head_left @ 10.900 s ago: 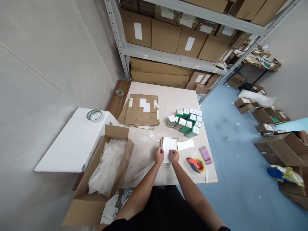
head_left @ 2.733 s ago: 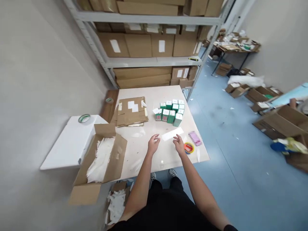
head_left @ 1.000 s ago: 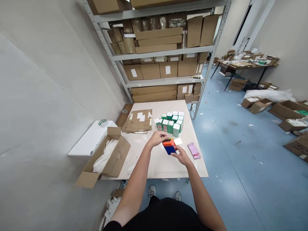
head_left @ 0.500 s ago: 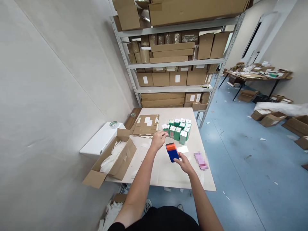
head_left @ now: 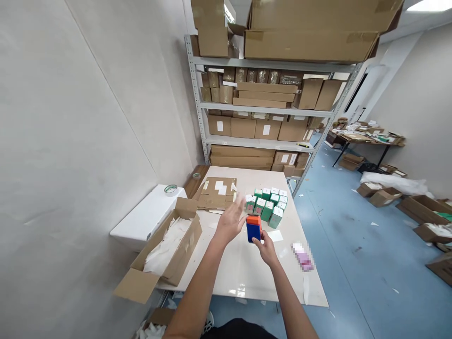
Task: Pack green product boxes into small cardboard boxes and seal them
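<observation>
My right hand grips a blue-and-orange block-shaped item by its lower right side, above the table. Its lower part is blue and its upper part orange; I cannot make out its exact kind. My left hand is just left of the item, fingers stretched out and blurred at the tips, the thumb close to the orange end. Nothing shows in that hand. Beyond both hands stand several small green-and-white boxes, grouped together on the table. A white paper lies right of the item.
Flattened cardboard lies at the table's back left. An open carton of white material sits along the left edge, beside a white box with a tape roll. A pixelated pink item lies right. Shelving with cartons stands behind.
My left hand has opened from a pinch near the green boxes and come beside the blue-and-orange item. My right hand still holds that item, now more upright. The camera view has shifted.
</observation>
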`<state>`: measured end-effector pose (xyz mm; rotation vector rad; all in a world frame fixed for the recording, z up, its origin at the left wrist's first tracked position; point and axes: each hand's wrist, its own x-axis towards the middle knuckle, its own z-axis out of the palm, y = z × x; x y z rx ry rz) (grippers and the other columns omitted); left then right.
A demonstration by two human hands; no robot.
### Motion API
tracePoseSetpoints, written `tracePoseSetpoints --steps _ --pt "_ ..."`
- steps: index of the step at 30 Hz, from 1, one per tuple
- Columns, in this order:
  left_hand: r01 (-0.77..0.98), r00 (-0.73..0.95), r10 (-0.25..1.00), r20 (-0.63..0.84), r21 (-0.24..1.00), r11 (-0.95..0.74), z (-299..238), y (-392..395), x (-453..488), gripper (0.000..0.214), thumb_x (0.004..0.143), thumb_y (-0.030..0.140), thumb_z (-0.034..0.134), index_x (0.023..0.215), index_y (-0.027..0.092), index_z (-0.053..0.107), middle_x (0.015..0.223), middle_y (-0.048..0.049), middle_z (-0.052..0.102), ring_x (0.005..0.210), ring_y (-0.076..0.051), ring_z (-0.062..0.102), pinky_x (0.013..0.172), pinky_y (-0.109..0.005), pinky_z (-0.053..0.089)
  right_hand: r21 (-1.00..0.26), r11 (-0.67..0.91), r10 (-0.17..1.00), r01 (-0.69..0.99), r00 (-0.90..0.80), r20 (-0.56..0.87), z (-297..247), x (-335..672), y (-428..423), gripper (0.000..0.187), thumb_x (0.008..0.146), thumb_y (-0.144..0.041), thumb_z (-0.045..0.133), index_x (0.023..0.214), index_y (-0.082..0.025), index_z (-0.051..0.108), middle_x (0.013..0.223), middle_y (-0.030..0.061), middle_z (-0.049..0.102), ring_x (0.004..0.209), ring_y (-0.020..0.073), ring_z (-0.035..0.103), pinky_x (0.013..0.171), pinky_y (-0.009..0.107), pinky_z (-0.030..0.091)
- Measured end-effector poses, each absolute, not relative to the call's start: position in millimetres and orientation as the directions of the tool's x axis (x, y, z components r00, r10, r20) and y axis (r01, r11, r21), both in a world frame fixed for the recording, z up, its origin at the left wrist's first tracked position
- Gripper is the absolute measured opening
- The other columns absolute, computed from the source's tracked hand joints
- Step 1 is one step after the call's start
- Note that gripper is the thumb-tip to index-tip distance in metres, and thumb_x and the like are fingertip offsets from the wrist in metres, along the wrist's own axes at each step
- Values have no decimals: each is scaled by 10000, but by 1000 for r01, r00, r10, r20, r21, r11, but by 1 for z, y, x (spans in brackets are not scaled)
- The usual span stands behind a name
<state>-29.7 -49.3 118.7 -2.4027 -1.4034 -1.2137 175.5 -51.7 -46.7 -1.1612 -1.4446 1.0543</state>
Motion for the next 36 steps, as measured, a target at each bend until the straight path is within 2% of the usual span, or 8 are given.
tracePoseSetpoints --steps 2,4,7,9,12,21,28,36 --pt "756 119 686 718 382 -531 123 -59 -55 750 1035 317 554 1680 275 174 1697 -166 326 1364 -292 595 1019 -404 560 -968 176 984 176 -63 167 -41 153 -44 321 871 -507 689 1010 -218 666 933 59 723 820 241 640 776 367 533" --pt "706 -19 706 708 510 -491 125 -65 -83 778 1029 326 569 1683 289 149 1663 -165 391 1254 -266 671 967 -376 588 -959 193 981 208 -53 186 -33 131 -36 309 876 -503 680 994 -219 662 912 58 721 813 241 637 758 359 527" --pt "609 -197 727 658 663 -435 123 -70 -130 650 1015 338 592 1618 303 354 1565 -132 519 1124 -230 715 897 -349 615 -943 240 971 230 -47 235 -21 96 -24 302 882 -487 677 1007 -213 658 910 57 714 823 235 625 770 351 516" --pt "565 -307 712 631 723 -397 117 -72 -164 533 1010 338 591 1531 283 492 1489 -125 579 1072 -218 720 847 -340 624 -935 268 963 232 -62 261 -15 67 -18 303 887 -481 678 1015 -208 653 902 54 707 817 227 613 767 343 508" --pt "520 -445 682 580 788 -329 106 -79 -214 430 999 321 588 1419 234 596 1386 -129 634 1028 -208 714 794 -325 624 -922 317 947 220 -123 297 -9 17 -13 298 892 -475 677 1014 -205 645 896 51 698 816 220 602 762 333 500" --pt "455 -689 583 431 883 -115 84 -137 -342 372 973 297 593 1337 240 645 1335 -107 667 1041 -192 700 796 -307 604 -819 484 856 309 -363 369 -30 -163 -6 308 878 -462 671 1036 -198 645 996 108 674 889 272 614 810 404 520" --pt "407 -824 441 357 913 22 62 -189 -404 372 959 326 597 1310 224 672 1287 -107 707 1034 -210 708 802 -313 594 -677 650 717 345 -574 396 -52 -286 -5 203 865 -304 677 1044 -210 656 1097 140 678 1051 328 600 931 473 506" --pt "344 -871 395 293 937 64 50 -220 -431 405 958 389 614 1316 207 667 1339 -127 700 1030 -220 728 851 -342 611 -669 654 676 353 -670 307 -74 -378 -10 166 837 -173 700 1001 -151 694 1078 145 679 1160 337 559 1067 504 408"
